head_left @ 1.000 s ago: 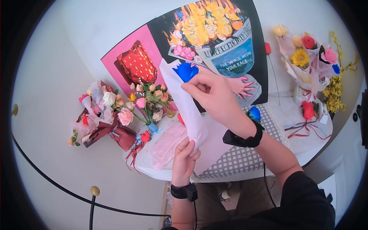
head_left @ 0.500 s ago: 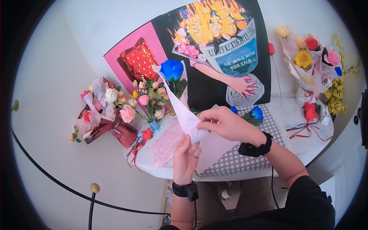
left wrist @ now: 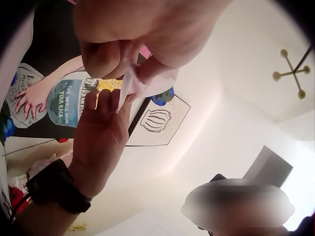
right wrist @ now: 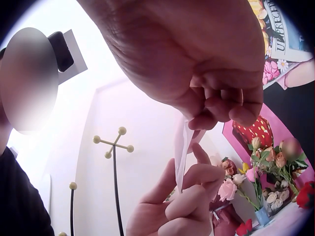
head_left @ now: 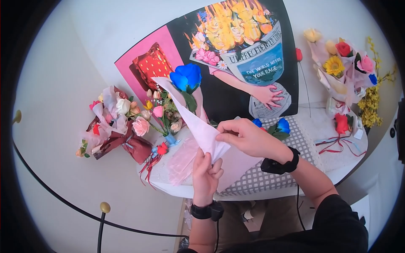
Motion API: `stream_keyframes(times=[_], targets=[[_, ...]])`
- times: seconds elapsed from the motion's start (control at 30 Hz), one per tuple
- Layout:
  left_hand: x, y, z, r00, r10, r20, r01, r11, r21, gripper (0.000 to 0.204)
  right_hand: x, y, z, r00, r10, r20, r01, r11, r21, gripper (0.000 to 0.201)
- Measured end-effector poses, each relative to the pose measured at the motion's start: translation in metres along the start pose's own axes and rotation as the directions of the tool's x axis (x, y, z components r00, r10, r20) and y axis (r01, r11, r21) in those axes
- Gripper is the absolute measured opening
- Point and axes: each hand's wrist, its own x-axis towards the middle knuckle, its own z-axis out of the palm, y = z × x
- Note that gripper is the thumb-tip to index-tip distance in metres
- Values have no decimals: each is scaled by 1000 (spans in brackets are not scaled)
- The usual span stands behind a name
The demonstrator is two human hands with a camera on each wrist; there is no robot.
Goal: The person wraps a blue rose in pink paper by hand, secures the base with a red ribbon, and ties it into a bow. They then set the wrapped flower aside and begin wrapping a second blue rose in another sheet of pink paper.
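Note:
A blue rose (head_left: 185, 78) with green leaves stands in a cone of pale pink wrapping paper (head_left: 195, 122), its bloom above the paper's pointed top. My left hand (head_left: 206, 177) grips the cone's narrow lower end between thumb and fingers. At the paper's right edge, just above, my right hand (head_left: 253, 141) pinches a fold between thumb and forefinger. In the right wrist view the paper edge (right wrist: 183, 152) runs down from the right fingertips to the left hand (right wrist: 172, 206). The stem inside the paper is hidden.
Two more blue roses lie on the checked cloth (head_left: 261, 177), one blue rose (head_left: 282, 125) beyond my right wrist. More pink paper (head_left: 185, 162) lies on the table. A dark red bouquet (head_left: 135, 145) stands left; another bouquet (head_left: 337, 71) stands right, before a poster (head_left: 202, 101).
My right hand has come down from the blue bloom to the paper's right edge and pinches it there. The cone has turned, showing more of the rose, and now leans left.

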Motion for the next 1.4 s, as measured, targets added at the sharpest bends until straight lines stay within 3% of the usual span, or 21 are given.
stream_keyframes(times=[0.1, 0.3, 0.47, 0.6, 0.8, 0.87, 1.0, 1.07, 1.2, 1.23, 1.27, 1.4], targets=[[-2, 0, 1, 998, 57, 0, -57, 995, 78, 34, -2, -7, 0, 999, 28, 18, -28, 1000, 2, 19], [-2, -3, -10, 999, 31, -9, -30, 999, 38, 30, -4, -8, 2, 999, 9, 38, -9, 1000, -4, 21], [-2, 0, 3, 998, 23, -51, -16, 993, 117, 30, -4, 1, 5, 1000, 11, 9, -11, 1000, 6, 21], [2, -7, -14, 1000, 15, -23, -12, 990, 141, 32, -5, 8, 7, 998, 64, 3, -64, 998, 19, 18], [4, -23, -15, 991, 126, -47, -116, 977, 181, 33, -7, 5, 12, 997, 69, -24, -69, 998, 10, 15], [3, -28, -7, 964, 263, -39, -205, 828, 522, 34, -7, 6, 12, 996, 79, -35, -78, 996, 46, 14], [2, -30, -4, 950, 309, -44, -225, 776, 589, 36, -6, 16, 15, 996, 82, -38, -76, 988, 131, 10], [1, -26, -8, 983, 178, -56, -136, 888, 439, 35, -6, 20, 15, 995, 92, -45, -82, 979, 185, 9], [-3, -18, -8, 997, 72, 29, -78, 938, 338, 29, -5, 26, 10, 993, 116, 17, -117, 978, 171, 10], [-3, -15, -7, 998, 29, 49, -41, 963, 266, 21, -5, 27, 9, 994, 106, 26, -109, 979, 171, 10], [-2, -14, -6, 997, -13, 71, -1, 981, 193, 27, -5, 26, 9, 994, 105, 27, -108, 979, 171, 10], [5, -17, -10, 999, 13, 40, -24, 958, 286, 43, -6, 18, 8, 996, 94, 2, -93, 980, 175, 10]])
